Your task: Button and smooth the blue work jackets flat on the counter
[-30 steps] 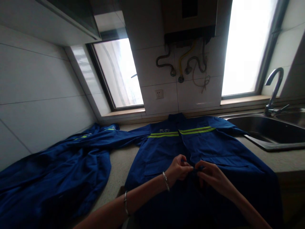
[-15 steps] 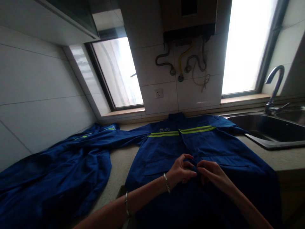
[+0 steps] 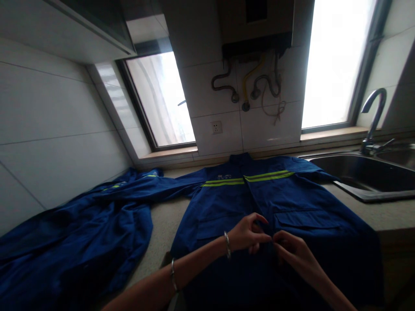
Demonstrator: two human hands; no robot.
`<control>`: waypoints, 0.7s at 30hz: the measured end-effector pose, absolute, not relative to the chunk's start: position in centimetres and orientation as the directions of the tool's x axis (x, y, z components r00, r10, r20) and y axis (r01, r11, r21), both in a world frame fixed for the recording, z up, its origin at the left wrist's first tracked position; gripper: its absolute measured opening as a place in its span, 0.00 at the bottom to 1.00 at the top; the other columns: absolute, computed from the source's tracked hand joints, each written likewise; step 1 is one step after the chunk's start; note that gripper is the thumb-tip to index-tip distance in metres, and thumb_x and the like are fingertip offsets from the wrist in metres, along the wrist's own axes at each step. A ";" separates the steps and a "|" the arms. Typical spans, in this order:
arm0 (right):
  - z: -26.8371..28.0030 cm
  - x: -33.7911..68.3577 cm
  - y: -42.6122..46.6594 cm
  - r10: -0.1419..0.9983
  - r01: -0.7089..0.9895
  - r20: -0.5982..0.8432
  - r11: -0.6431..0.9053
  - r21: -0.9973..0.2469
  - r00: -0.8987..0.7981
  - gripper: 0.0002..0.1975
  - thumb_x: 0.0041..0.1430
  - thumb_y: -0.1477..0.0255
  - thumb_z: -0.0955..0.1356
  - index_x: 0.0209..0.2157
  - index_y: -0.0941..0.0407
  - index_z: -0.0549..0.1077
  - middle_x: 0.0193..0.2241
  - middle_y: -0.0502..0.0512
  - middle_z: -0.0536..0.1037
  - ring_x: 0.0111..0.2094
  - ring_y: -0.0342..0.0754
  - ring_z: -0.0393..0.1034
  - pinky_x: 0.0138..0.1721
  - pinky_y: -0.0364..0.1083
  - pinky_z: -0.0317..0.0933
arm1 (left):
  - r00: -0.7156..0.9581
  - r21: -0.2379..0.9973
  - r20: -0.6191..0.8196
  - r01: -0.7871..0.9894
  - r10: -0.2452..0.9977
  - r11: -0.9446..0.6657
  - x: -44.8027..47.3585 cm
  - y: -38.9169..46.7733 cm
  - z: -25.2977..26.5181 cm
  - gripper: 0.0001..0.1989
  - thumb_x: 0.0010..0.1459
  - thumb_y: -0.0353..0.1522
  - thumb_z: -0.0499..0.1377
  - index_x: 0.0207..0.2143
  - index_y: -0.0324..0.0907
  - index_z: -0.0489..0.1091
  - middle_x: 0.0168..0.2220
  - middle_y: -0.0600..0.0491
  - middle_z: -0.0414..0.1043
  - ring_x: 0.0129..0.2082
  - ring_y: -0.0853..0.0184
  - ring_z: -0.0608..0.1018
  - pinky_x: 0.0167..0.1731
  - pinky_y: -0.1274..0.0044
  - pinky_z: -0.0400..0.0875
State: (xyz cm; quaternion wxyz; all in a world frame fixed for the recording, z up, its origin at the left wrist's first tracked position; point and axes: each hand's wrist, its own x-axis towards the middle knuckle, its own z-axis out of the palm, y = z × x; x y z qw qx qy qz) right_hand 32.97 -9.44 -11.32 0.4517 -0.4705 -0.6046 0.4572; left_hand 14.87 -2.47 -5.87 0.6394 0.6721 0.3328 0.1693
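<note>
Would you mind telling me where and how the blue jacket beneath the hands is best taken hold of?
Probably by its front edge, pinched between thumb and fingertips, one hand from either side: the jacket lies spread face up, collar toward the wall, with that edge running down its middle to where the left hand and right hand are.

Left hand (image 3: pixel 251 234) and right hand (image 3: pixel 293 250) at front of blue jacket (image 3: pixel 275 201)

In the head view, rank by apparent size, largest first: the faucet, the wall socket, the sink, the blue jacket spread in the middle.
1. Blue jacket
2. Sink, partly cut off by the frame edge
3. Faucet
4. Wall socket
</note>
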 end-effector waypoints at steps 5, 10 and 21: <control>-11.8 32.6 -10.9 0.978 0.202 0.150 0.178 -0.963 -0.147 0.15 0.53 0.64 0.67 0.40 0.58 0.67 0.23 0.47 0.69 0.24 0.39 0.62 0.24 0.38 0.55 | 0.528 0.946 -0.323 0.206 0.786 0.250 15.8 -3.3 -6.6 0.38 0.36 0.38 0.69 0.47 0.38 0.55 0.18 0.63 0.65 0.11 0.73 0.67 0.12 0.81 0.62; -13.1 32.0 -11.7 0.948 0.408 0.310 0.310 -0.859 -0.068 0.11 0.54 0.71 0.65 0.41 0.56 0.67 0.24 0.46 0.70 0.24 0.40 0.65 0.26 0.38 0.61 | 0.529 0.926 -0.378 0.215 0.760 0.311 15.8 -3.8 -6.5 0.30 0.39 0.31 0.66 0.43 0.40 0.55 0.15 0.67 0.60 0.09 0.77 0.60 0.12 0.84 0.54; -15.1 30.6 -13.5 0.668 0.676 0.744 0.557 -0.482 -0.020 0.11 0.56 0.69 0.66 0.41 0.56 0.65 0.28 0.51 0.70 0.27 0.41 0.68 0.29 0.39 0.66 | 0.519 0.851 -0.500 0.148 0.693 0.503 15.8 -3.3 -6.6 0.26 0.39 0.28 0.64 0.37 0.46 0.53 0.14 0.69 0.51 0.09 0.80 0.53 0.16 0.85 0.43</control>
